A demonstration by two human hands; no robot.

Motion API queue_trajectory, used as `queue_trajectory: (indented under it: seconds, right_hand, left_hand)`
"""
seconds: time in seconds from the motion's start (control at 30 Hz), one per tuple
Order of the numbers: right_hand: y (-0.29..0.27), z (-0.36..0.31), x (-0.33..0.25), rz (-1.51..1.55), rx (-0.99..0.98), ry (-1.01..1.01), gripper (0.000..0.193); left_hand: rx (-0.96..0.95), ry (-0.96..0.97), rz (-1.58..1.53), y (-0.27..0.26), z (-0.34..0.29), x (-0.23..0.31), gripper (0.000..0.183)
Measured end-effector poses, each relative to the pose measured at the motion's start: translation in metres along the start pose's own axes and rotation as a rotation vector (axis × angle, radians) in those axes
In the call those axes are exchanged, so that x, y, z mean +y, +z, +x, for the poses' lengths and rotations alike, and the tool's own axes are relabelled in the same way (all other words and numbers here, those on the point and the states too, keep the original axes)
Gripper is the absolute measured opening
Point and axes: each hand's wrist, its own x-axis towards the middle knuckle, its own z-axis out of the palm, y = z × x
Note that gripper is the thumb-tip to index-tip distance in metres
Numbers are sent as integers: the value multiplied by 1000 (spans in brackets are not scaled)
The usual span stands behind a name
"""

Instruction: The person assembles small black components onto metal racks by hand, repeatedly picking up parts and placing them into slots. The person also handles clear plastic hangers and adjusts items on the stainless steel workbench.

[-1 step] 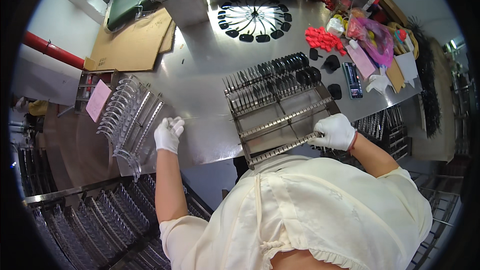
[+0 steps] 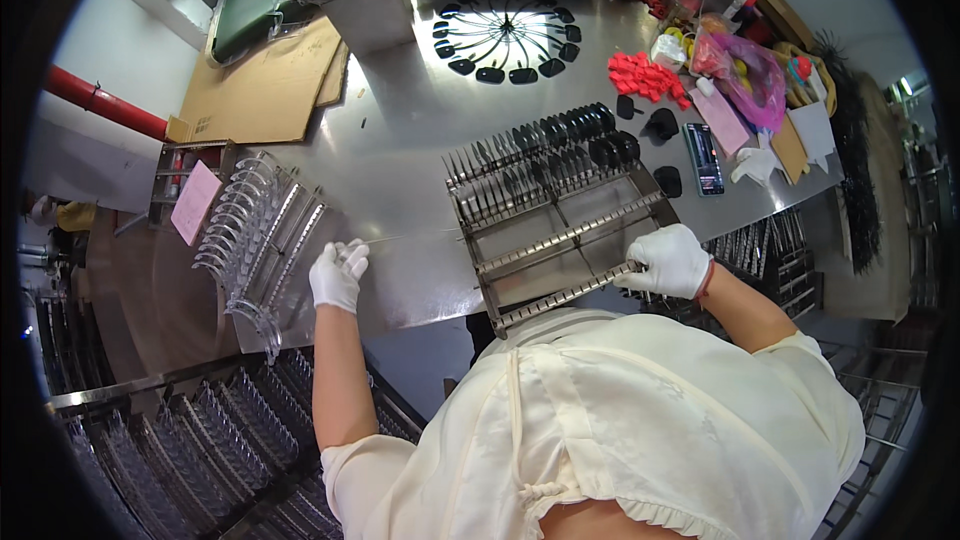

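Note:
My right hand (image 2: 668, 261), in a white glove, grips the near right corner of a slotted metal rack (image 2: 570, 238). Dark, glossy flat pieces (image 2: 540, 155) stand in close rows across the rack's far half, while the rails nearer me hold none. My left hand (image 2: 338, 274), also gloved, is over the table's front left part with its fingers loosely bent and apart; I see nothing held in it. Just left of it, a second metal rack (image 2: 287, 240) carries a row of clear curved pieces (image 2: 238, 210), with a pink card (image 2: 196, 202) beside them.
Black paddle-shaped pieces on thin stems (image 2: 490, 75) form a ring at the table's back. Red pieces (image 2: 645, 77), a phone (image 2: 704, 158) and a pink bag (image 2: 755, 90) lie right. Cardboard (image 2: 265, 90) lies back left. Filled racks (image 2: 200, 430) stand below, lower left.

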Motion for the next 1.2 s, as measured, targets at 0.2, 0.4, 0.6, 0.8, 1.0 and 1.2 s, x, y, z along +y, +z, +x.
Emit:
queue_trajectory:
  seconds: [0.2,0.4,0.6,0.8,1.0,1.2]
  right_hand:
    - [-7,5,3,-60,87,-94,41]
    - [-11,8,3,-82,68,-94,49]
    - [-12,12,-7,-80,113,-74,45]
    - [-7,18,-25,-48,117,-53,44]
    - [-9,20,-30,-54,110,-4,51]
    - [-10,20,-33,-61,74,26,51]
  left_hand:
    - [-132,-124,-103,11,-25,-36,28]
    - [-267,-71,-51,35,-8,-40,29]
    - [-267,-110,-229,57,-12,-43,30]
    - [-291,-61,266,92,-20,-57,40]
    - [-468,-405,-429,88,-17,-39,51]
    - [-181,149,-92,63,-12,-48,29]
